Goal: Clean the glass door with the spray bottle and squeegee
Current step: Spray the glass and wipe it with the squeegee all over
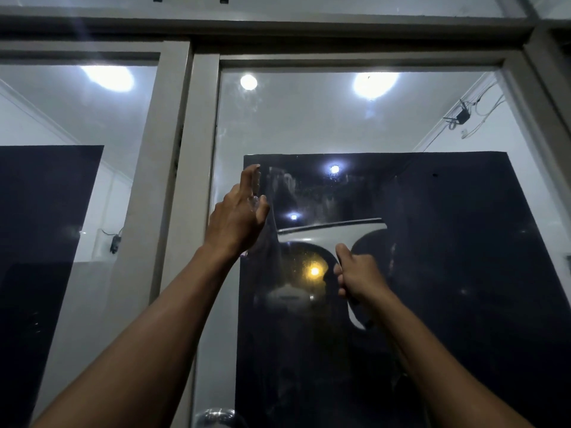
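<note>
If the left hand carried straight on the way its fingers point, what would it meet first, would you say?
Probably the glass door itself: the left hand, holding a small clear spray bottle, points up and forward at the pane. How near the glass is, the picture leaves unclear.

upper pane: glass door (355, 125) is lying open above both hands, nothing standing in front of it up to the top frame rail (355, 61)
left limit: vertical frame post (200, 125) is sitting just beside the left hand (236, 219), boxing in travel that way
centre: squeegee (332, 236) blade is spanning the gap between the hands, blocking a straight crossing
right: pane is running free past the right hand (360, 274) toward the right frame
low left: door knob (216, 417) is protruding near the bottom edge
</note>
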### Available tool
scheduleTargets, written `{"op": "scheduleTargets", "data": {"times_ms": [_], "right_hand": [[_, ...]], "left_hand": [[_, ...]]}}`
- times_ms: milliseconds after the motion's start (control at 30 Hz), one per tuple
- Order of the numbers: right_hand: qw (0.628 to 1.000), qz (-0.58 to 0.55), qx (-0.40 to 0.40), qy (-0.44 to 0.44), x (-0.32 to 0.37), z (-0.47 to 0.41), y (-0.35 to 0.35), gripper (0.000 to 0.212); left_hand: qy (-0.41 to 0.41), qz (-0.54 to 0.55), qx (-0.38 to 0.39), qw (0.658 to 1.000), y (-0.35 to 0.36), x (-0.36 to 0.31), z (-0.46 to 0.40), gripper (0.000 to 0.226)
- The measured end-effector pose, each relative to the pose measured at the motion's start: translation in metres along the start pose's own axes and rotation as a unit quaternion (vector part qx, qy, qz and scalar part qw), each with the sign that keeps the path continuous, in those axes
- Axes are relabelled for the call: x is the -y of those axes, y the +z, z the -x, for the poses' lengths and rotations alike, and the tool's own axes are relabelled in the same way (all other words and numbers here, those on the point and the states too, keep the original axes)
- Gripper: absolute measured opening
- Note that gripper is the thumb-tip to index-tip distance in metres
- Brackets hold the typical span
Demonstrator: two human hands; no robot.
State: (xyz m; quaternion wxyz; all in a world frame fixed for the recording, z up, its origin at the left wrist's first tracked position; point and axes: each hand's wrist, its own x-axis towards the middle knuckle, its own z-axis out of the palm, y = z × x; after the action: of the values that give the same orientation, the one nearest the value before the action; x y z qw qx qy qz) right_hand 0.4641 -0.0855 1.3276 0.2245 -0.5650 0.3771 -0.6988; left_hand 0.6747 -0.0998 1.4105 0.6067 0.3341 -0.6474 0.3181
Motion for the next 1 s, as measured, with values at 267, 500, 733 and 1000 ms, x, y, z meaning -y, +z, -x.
{"op": "scheduleTargets", "data": {"times_ms": [267,500,733,1000], "right_hand": [[0.992,0.089,0.034,-0.089,0.006,-0.012,-0.018,0.051],[0.870,0.409,0.223,-0.160,0.072,-0.054,0.020,0.048],[0.809,0.500,0.264,-0.161,0.076,-0.081,0.035,0.049],[0.742,0.634,0.130,-0.171,0.077,-0.112,-0.080,0.060]], "left_hand": [[0.003,-0.005,0.015,1.000,-0.004,-0.003,0.011,0.062],[-0.002,-0.001,0.012,1.000,-0.003,-0.006,0.025,0.063],[0.008,0.000,0.020,1.000,0.004,-0.005,0.035,0.062],[0.007,0.006,0.042,0.999,0.013,-0.014,0.037,0.062]]}}
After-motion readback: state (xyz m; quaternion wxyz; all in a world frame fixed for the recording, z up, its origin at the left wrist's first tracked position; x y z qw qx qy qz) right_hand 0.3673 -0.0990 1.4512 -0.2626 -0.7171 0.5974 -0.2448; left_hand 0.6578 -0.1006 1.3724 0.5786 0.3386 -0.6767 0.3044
